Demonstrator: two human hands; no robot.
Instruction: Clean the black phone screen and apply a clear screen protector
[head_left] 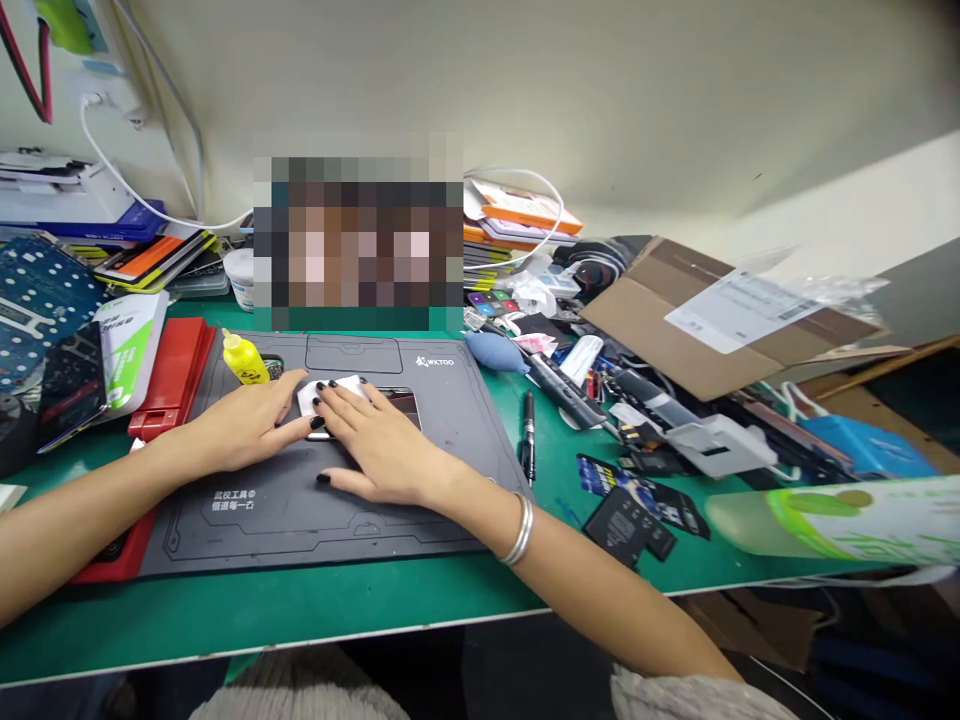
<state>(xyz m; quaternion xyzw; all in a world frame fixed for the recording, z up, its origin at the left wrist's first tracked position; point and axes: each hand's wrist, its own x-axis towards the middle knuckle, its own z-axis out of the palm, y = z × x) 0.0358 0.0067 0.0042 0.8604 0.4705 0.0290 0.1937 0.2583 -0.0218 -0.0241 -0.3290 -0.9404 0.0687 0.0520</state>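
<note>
Well, my left hand (247, 425) and right hand (382, 440) lay open, unclenched, fingertips pressing a white cloth (330, 393) onto a smartphone (401, 403), which sat flat on the gray repair mat (442, 440) at lower center of the frame, atop the green table (300, 610).

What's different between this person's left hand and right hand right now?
The right hand lies spread over a white piece, while the left hand only reaches that piece's left edge. The right hand wears a silver bangle at the wrist; the left hand shows none. The left hand comes in from the left, the right hand from the lower right. Both have black nail polish and rest on the grey WKTOO mat.
</note>
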